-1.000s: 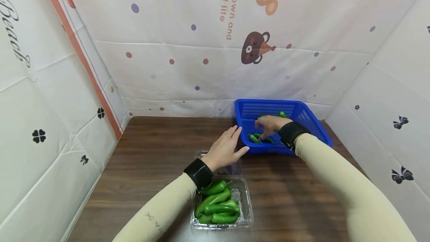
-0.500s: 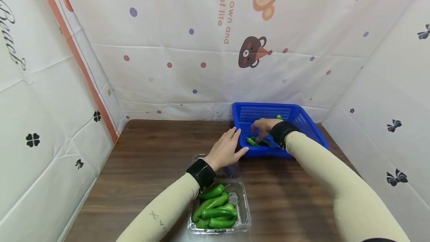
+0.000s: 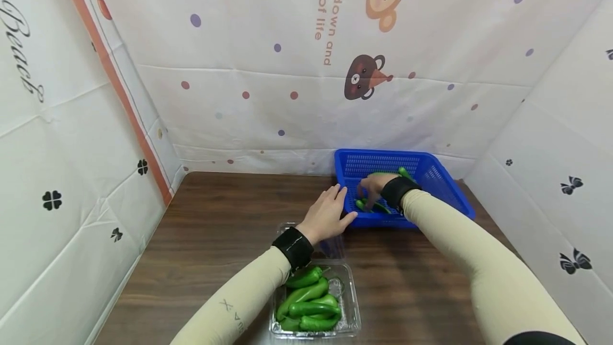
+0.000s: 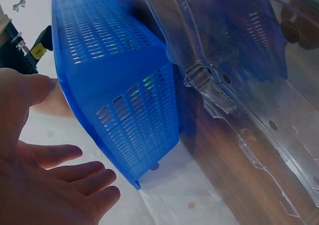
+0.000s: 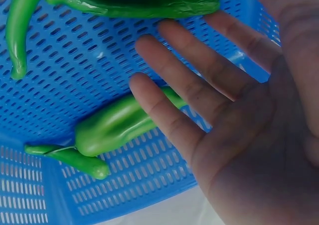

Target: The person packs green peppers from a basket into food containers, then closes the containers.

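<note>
My left hand touches the left rim of a blue perforated plastic basket, its fingers straight. In the left wrist view its fingers lie beside the basket's wall. My right hand reaches down inside the basket. In the right wrist view its fingers are spread, with nothing gripped. Close under them lies a thick green chili pepper, beside a smaller one. A long, wrinkled pepper and a curved pepper lie farther in. The right fingertips are partly hidden in the head view.
A clear plastic box with several green chili peppers stands in front of the basket. Its lid is folded back under my left forearm. Patterned cloth hangs behind the wooden table and at both sides.
My right hand has shifted slightly left and lower within the basket, over the nearer peppers. My left hand stays at the basket's left rim. The head view tilts a little.
</note>
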